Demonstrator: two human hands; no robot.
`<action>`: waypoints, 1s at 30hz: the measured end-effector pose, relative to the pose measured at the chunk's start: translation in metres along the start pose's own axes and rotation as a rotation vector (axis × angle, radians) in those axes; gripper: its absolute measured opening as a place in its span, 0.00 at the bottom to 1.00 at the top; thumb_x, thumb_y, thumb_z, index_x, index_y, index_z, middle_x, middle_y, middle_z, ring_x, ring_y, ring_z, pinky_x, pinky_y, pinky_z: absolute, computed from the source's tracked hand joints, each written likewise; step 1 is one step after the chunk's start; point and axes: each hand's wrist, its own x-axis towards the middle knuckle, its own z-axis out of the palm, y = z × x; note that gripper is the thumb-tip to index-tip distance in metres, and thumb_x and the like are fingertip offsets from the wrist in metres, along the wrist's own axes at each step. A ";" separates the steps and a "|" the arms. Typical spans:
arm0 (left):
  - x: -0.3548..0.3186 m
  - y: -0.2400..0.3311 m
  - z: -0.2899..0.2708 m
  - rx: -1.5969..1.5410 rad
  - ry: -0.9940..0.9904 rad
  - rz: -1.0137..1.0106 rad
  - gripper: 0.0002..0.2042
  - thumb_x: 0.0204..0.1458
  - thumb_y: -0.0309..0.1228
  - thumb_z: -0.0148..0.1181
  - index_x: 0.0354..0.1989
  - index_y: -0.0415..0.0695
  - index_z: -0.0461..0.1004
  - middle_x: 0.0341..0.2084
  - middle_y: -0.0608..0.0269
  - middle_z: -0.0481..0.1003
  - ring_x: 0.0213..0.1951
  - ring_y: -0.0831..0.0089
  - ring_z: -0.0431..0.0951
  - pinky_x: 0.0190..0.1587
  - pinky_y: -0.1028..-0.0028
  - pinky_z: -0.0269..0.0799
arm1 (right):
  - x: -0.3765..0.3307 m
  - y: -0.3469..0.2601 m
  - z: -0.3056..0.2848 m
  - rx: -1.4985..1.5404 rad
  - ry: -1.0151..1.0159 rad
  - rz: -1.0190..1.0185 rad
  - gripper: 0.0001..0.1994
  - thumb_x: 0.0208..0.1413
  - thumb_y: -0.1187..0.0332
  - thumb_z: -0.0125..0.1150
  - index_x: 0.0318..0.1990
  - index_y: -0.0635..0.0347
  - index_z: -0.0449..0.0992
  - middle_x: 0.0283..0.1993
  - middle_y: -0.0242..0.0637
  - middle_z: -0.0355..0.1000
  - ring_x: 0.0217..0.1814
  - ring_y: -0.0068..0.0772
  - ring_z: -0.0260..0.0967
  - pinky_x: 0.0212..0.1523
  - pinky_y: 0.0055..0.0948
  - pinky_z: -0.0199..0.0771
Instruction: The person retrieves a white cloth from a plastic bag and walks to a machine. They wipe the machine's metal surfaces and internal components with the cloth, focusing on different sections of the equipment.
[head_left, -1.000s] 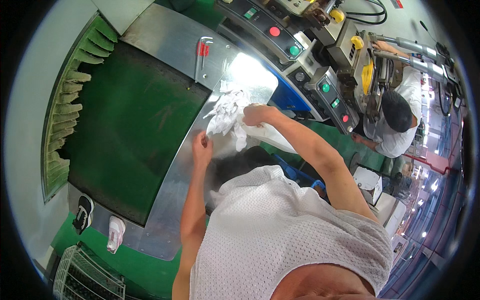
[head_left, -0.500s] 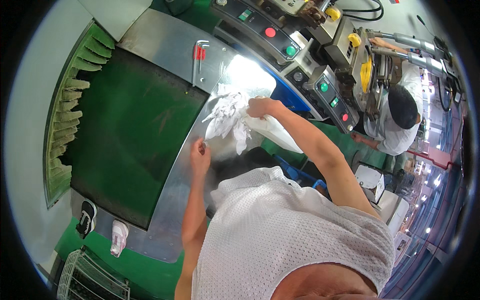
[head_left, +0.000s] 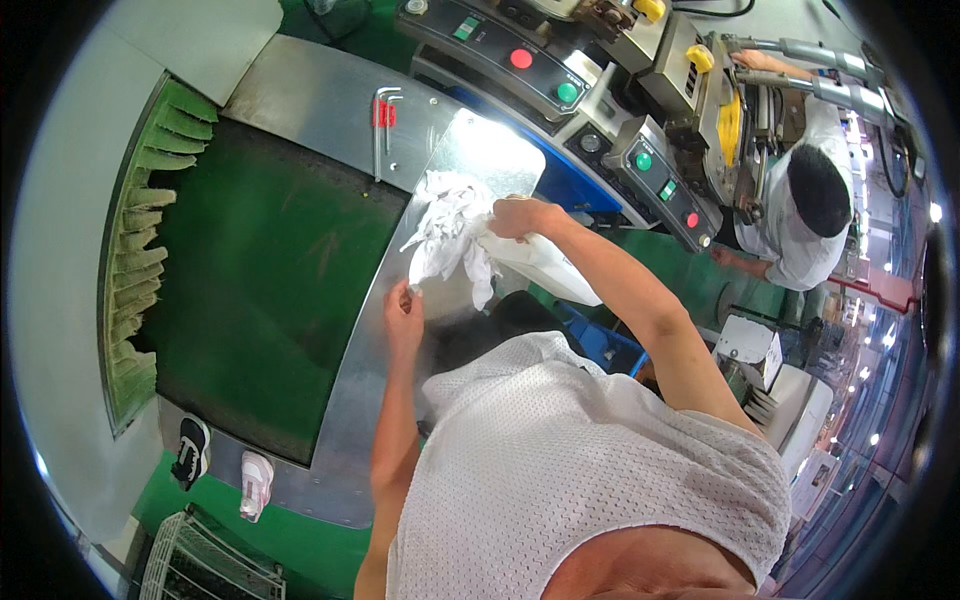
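Note:
A crumpled heap of thin white cloth or paper-like pieces (head_left: 447,222) lies on the metal table edge in front of me. My left hand (head_left: 404,312) is beside its near left tip, fingers curled and pinched at the white material. At the heap's right side my right hand (head_left: 522,216) is closed, knuckles up. Beneath that hand a smooth white bag-like sheet (head_left: 548,268) hangs over the table's edge toward my body. The right fingertips are hidden, so exactly which white layer they grip is hard to see.
Left of my hands runs a green conveyor belt (head_left: 270,280), with green bristle strips (head_left: 135,270) at its far side. Hex keys (head_left: 381,130) lie on the metal border. Two shoes (head_left: 256,485) stand at the near end. Machines with control panels (head_left: 660,185) and another person (head_left: 805,200) are at right.
The view has shifted slightly. Both hands stay at the white heap in nearly the same pose. The other person at the right has moved a little.

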 end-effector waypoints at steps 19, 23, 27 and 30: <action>-0.021 0.170 0.176 0.499 -0.392 0.850 0.17 0.50 0.24 0.64 0.50 0.36 0.76 0.39 0.51 0.73 0.42 0.54 0.74 0.45 0.62 0.71 | -0.142 0.122 0.137 0.520 0.659 -0.148 0.21 0.60 0.56 0.54 0.35 0.73 0.72 0.29 0.61 0.74 0.35 0.64 0.73 0.40 0.52 0.72; -0.040 0.164 0.207 0.593 -0.509 0.864 0.18 0.53 0.22 0.61 0.53 0.35 0.74 0.42 0.50 0.72 0.45 0.52 0.73 0.47 0.59 0.70 | -0.152 0.150 0.172 0.667 0.765 -0.119 0.21 0.59 0.55 0.55 0.34 0.72 0.72 0.29 0.61 0.74 0.35 0.63 0.73 0.39 0.51 0.72; -0.058 0.138 0.227 0.724 -0.512 1.048 0.23 0.57 0.22 0.54 0.62 0.32 0.63 0.60 0.43 0.64 0.62 0.45 0.63 0.62 0.54 0.62 | -0.152 0.167 0.195 0.806 0.827 -0.128 0.19 0.56 0.57 0.58 0.35 0.71 0.73 0.29 0.60 0.74 0.35 0.62 0.74 0.38 0.50 0.72; -0.069 0.114 0.244 0.786 -0.506 1.007 0.24 0.60 0.23 0.50 0.65 0.32 0.59 0.65 0.42 0.59 0.68 0.44 0.57 0.68 0.50 0.53 | -0.152 0.181 0.208 0.848 0.822 -0.119 0.18 0.56 0.58 0.59 0.35 0.71 0.73 0.28 0.60 0.74 0.34 0.62 0.74 0.37 0.50 0.72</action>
